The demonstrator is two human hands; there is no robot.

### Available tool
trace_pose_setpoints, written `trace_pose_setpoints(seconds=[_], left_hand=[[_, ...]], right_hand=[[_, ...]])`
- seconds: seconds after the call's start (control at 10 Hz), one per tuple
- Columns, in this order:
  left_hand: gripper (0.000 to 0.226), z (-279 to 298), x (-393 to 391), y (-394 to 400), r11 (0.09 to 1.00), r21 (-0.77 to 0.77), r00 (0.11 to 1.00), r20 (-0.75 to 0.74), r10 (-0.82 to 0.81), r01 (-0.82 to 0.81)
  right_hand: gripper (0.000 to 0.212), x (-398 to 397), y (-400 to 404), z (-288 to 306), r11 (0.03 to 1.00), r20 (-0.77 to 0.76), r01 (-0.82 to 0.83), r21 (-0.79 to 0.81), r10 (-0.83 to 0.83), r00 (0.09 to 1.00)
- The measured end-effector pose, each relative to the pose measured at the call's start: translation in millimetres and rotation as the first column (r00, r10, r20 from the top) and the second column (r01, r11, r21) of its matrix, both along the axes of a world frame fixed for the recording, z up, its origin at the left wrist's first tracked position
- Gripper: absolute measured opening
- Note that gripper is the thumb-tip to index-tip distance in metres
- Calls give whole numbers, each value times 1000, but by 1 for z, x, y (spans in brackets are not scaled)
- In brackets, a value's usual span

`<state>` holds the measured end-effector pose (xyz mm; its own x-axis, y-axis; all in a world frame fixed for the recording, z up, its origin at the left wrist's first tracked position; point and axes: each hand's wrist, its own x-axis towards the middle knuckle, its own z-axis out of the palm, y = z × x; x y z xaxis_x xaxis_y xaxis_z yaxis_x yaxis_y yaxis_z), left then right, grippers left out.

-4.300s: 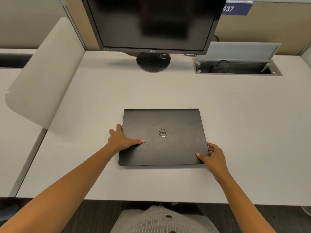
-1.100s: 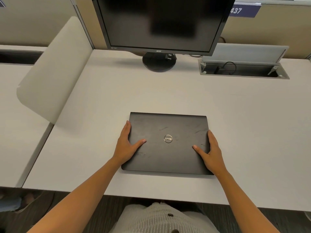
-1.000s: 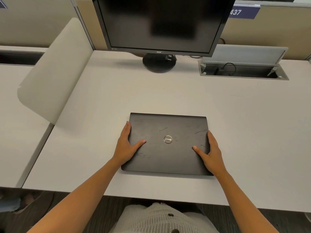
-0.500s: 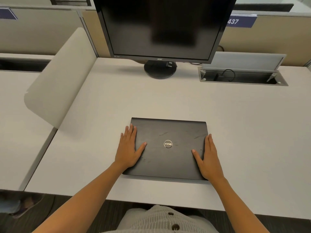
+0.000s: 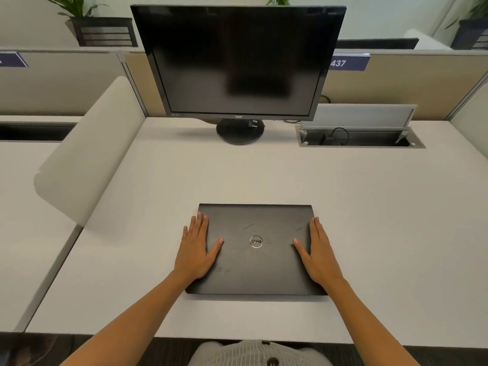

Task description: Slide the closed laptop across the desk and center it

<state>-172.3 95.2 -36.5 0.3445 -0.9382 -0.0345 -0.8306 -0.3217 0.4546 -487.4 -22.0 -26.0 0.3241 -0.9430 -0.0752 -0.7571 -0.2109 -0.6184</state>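
A closed black laptop [image 5: 257,270] with a round silver logo lies flat on the white desk [image 5: 383,233], near the front edge and straight in front of the monitor. My left hand [image 5: 196,250] rests palm down on the left side of its lid, fingers straight and pointing away from me. My right hand [image 5: 318,253] lies the same way on the right side of the lid. Neither hand curls around an edge; both thumbs point inward toward the logo.
A dark monitor [image 5: 237,62] on a round stand [image 5: 239,132] is at the back centre. To its right an open cable hatch [image 5: 361,138] is set into the desk. A beige divider panel [image 5: 87,159] borders the desk's left side.
Both hands have gone from holding the laptop's side edges to lying flat on its lid. The laptop has stayed almost in place while my view tilted up, showing more of the monitor.
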Motion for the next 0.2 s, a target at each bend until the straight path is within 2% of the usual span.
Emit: trace_pose_setpoints(seconds=[0.2], left_hand=[[82,26,3,-34,997,-76,1000,-23,-9,7]], right_hand=[[84,20,-39,28,999,28,-6,-42,7,1000]])
